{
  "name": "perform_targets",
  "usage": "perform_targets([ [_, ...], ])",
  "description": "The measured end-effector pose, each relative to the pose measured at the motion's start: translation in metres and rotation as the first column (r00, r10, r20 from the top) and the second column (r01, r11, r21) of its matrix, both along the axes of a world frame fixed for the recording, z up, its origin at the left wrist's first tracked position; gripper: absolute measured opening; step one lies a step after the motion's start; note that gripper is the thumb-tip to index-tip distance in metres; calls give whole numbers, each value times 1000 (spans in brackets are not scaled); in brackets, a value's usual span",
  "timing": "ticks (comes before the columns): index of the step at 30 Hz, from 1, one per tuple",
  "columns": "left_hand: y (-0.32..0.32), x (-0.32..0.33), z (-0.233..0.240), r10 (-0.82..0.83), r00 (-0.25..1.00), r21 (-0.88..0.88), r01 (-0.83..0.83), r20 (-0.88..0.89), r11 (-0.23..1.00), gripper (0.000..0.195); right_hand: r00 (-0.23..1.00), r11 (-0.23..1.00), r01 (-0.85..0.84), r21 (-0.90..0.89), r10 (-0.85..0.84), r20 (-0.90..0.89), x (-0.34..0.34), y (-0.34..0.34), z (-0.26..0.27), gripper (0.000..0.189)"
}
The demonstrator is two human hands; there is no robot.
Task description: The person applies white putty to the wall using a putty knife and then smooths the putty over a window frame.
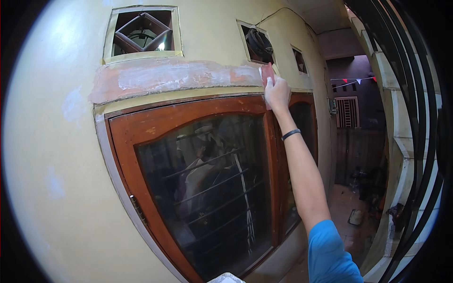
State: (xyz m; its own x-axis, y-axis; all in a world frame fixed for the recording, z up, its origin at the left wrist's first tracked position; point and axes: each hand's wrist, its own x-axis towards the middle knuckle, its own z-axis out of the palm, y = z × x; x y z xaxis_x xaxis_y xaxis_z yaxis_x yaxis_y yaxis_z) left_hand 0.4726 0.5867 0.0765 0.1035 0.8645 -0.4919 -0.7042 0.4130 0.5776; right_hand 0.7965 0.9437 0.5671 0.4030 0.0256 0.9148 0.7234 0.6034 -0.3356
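Note:
My right hand [277, 92], with a dark band on its wrist, is raised to the yellow wall [42, 141] and grips a flat reddish tool [268, 76], perhaps a putty knife or scraper. The tool's upper part lies against the wall, at the right end of a whitish and pink patch of filler [170, 77]. That patch runs above a wooden window frame [198, 106] and below the square vent openings. My left hand is out of view. At the bottom edge shows the rim of a pale object [226, 277], too cut off to name.
Coiled black cable [259, 41] hangs in the middle vent opening, and a diamond-shaped vent frame [143, 32] sits at left. Dark metal bars [421, 106] stand close on the right. A narrow passage with a tiled floor [343, 201] and assorted items runs back beyond my arm.

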Motion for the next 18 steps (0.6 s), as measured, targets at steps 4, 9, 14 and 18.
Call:
perform_targets([
  [4,-12,-6,-7,-24,998,150,14,66,989,61,982,972,179,-150,-185,-28,-42,21,-13,30],
  [9,-18,-9,18,-7,998,106,0,59,994,61,978,966,195,-169,-179,108,-115,0,-29,19],
  [14,-14,-13,4,10,1000,92,-13,25,996,60,953,985,172,-2,-166,253,-149,-32,-37,28],
  [18,-18,-12,21,29,1000,101,-29,-2,994,59,975,978,202,-53,-195,103,-107,-36,-29,33],
])
